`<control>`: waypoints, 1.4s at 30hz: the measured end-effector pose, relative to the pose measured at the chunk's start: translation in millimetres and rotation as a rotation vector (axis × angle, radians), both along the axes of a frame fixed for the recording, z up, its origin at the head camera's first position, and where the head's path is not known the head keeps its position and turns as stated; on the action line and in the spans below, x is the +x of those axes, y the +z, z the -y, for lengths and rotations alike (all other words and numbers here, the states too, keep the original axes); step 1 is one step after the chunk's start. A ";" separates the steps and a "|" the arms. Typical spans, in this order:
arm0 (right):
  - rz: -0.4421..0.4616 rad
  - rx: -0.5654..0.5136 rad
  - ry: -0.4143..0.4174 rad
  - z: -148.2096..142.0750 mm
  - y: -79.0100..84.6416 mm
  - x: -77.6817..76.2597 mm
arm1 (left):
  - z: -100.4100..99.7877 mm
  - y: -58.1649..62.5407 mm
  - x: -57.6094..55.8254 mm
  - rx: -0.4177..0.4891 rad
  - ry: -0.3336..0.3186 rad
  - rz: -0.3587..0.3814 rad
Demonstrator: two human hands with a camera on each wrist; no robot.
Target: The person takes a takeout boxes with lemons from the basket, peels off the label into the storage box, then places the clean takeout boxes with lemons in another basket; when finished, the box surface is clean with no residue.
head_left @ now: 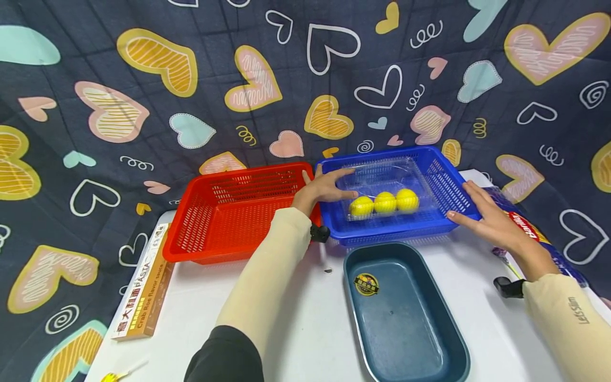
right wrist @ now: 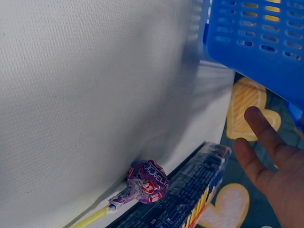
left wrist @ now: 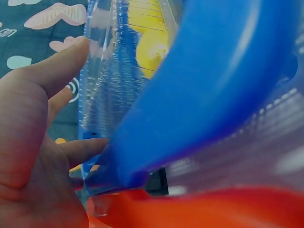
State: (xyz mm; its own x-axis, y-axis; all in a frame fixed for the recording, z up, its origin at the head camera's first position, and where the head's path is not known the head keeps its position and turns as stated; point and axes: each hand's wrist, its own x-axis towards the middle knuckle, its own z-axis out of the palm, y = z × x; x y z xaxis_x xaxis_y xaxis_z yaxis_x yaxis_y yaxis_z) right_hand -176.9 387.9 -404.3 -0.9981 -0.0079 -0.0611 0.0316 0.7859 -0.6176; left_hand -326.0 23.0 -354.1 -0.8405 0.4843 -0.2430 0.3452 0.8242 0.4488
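In the head view, a clear plastic box [head_left: 384, 178] lies inside the blue basket [head_left: 382, 231], with three round yellow things [head_left: 384, 202] along its near side; whether these are lemons or balls I cannot tell. My left hand [head_left: 326, 188] reaches over the basket's left rim, its fingers spread at the box's left end. In the left wrist view, the thumb [left wrist: 61, 66] stands apart and the other fingers are at the basket's corner. At the right rim is my right hand [head_left: 494, 220], fingers apart. The right wrist view shows its fingers [right wrist: 266, 130] stretched out beside the basket.
A red basket [head_left: 210, 254] stands left of the blue one. A dark teal tub [head_left: 406, 323] sits in front. At left lies a pasta box [head_left: 143, 286]. Beyond my right hand are a blue Panilla-like packet [head_left: 525, 225] and a purple-wrapped lollipop [right wrist: 147, 181]. A heart-patterned cloth [head_left: 286, 79] hangs behind.
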 end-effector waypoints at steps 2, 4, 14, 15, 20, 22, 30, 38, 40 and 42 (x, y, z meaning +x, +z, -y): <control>0.005 0.000 0.002 -0.2 0.0 -0.9 | 1.1 0.7 0.0 0.000 0.000 -0.005; 0.009 0.002 0.003 -0.6 0.1 -1.6 | 2.6 2.0 0.5 0.008 0.002 -0.013; 0.014 0.008 0.010 -6.2 -0.4 -6.3 | 17.2 5.2 7.4 0.098 0.010 -0.029; 0.012 0.007 0.011 -7.1 -0.5 -6.5 | 19.3 5.3 8.9 0.106 0.011 -0.029; 0.003 0.000 0.014 -11.6 -1.6 -8.0 | 30.8 5.7 18.7 0.190 0.025 -0.037; 0.002 -0.003 0.013 -12.7 -2.0 -8.8 | 35.8 4.7 22.7 0.243 0.030 -0.054; -0.019 0.001 -0.008 -16.4 -1.9 -11.6 | 57.7 -0.6 39.7 0.377 0.047 -0.127; -0.088 0.115 -0.084 -20.0 3.5 -15.3 | 88.4 -2.9 58.8 0.450 0.097 -0.138; -0.111 0.136 -0.105 -19.0 5.1 -15.6 | 97.7 -4.8 62.2 0.445 0.115 -0.148; -0.127 0.140 -0.118 -16.9 6.3 -15.2 | 106.3 -7.3 65.3 0.443 0.133 -0.154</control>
